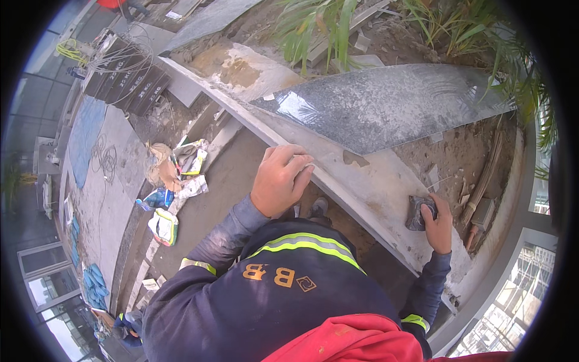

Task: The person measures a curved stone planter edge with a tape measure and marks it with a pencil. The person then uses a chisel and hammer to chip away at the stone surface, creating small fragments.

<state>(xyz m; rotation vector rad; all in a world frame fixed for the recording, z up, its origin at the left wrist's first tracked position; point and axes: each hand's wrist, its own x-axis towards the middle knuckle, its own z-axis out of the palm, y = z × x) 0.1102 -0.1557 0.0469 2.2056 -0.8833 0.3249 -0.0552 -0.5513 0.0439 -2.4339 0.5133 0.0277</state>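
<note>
My left hand [280, 181] has its fingers curled over the edge of a long, pale stone ledge [356, 196] that runs diagonally across the view. My right hand [435, 223] is closed around a dark, block-like object [416, 211] resting on the ledge's dusty top at the right. A polished speckled grey slab [386, 102] lies just beyond the ledge, with bare dirt showing beside it. Below my left hand, a shoe [318, 208] is partly visible past my dark jacket.
Green plants [319, 24] hang over the top right. At the left lie crumpled bags [163, 226], stacked dark blocks [126, 78] with cables and a blue sheet [90, 139]. People show at the upper left [111, 5] and lower left [129, 329]. A bundle of sticks [482, 169] lies far right.
</note>
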